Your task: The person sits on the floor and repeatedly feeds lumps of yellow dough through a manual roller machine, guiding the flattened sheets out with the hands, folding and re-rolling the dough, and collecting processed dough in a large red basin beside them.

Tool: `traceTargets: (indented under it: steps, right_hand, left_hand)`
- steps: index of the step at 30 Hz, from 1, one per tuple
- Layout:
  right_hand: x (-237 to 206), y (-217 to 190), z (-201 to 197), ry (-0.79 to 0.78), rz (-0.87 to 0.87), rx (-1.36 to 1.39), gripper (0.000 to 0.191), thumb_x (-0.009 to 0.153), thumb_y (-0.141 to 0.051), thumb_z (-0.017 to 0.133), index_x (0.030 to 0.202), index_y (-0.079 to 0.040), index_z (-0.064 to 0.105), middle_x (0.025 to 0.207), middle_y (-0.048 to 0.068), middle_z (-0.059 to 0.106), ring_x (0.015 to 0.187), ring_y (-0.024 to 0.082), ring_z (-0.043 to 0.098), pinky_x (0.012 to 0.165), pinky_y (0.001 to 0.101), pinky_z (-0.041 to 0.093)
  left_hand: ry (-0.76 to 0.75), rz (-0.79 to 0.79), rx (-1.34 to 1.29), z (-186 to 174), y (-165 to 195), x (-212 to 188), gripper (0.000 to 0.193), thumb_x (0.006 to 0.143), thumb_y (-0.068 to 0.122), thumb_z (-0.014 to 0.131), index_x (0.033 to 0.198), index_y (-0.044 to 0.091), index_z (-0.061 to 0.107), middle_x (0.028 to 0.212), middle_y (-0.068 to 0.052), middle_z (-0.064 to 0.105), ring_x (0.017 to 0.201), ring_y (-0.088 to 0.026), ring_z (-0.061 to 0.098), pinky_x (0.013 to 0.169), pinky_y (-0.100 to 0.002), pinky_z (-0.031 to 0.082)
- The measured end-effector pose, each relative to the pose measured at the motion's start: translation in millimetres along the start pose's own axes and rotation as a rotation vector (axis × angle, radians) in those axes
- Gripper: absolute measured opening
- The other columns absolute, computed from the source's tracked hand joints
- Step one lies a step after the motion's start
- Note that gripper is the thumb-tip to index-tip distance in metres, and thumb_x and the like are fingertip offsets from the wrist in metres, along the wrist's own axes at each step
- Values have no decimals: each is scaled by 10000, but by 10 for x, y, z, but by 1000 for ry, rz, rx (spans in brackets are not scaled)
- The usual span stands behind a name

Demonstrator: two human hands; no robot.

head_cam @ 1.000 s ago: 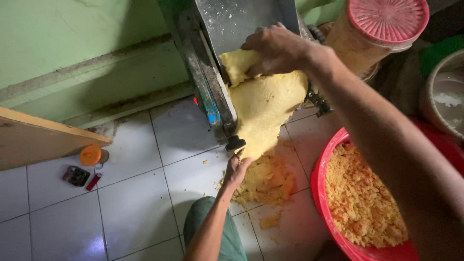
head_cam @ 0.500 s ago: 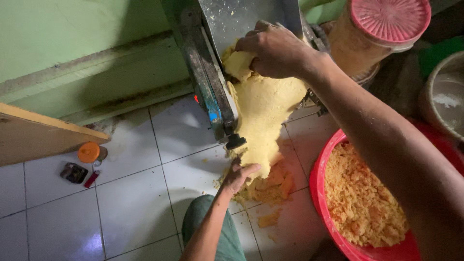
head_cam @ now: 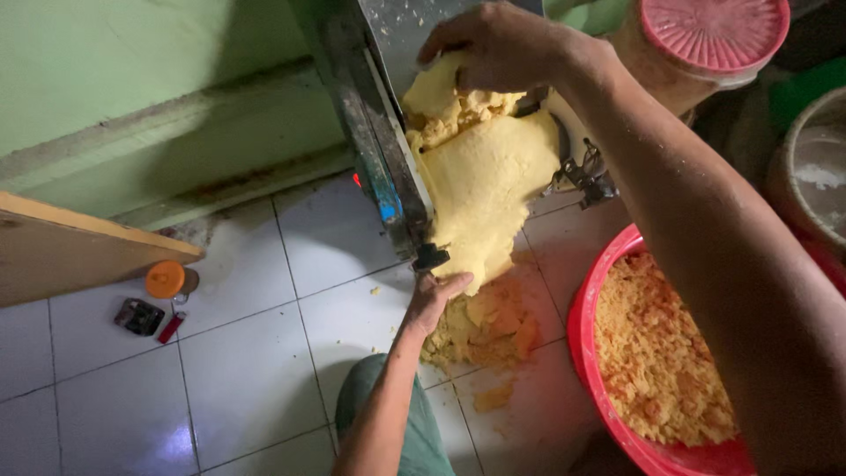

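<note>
Two hands feed a sheet of yellow dough through a roller machine above a tiled floor.

The right hand (head_cam: 507,44) presses down, fingers curled, on the lumpy top of the dough (head_cam: 485,176) at the mouth of the machine (head_cam: 379,150). The left hand (head_cam: 432,295) cups the sheet's lower edge from beneath, palm open, just above a crumbled heap (head_cam: 485,326) on the floor (head_cam: 247,370). The dough looks soft, heavy and crumbly, likely to tear under its own weight, so it is best held broadly from below. A red basin (head_cam: 586,326) of crumbs sits at the right; a pink-lidded jar (head_cam: 705,35) stands behind.
</note>
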State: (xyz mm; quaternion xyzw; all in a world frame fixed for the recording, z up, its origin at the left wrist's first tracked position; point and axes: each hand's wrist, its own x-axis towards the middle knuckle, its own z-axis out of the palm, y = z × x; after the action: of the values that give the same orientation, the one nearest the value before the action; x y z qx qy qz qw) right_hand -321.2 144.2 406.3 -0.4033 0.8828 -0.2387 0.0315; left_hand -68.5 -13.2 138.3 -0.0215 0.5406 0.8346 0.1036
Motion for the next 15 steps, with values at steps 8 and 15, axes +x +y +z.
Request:
traceTargets:
  steps: [8,15]
  right_hand:
    - [-74,-201,88,-111,6,-202,490,761,-203,766,1250,-227,750,1098,115,777,1002,335,735,915,446,570]
    - [-49,-271,-194,-168,378,-110,539,860,-233,751,1383,-229,623,1170,77,723,900,294,742,733,454,624]
  left_hand:
    - [526,172,546,-123,-584,-203,551,852,218,860,1302,43,594,1314,-135,629,1263,-272,588,1107,-395,451]
    - [421,122,311,-339,-1010,19,677,747,142,885,1312,87,517,1326,-127,596,1277,-246,538,1043,-397,441]
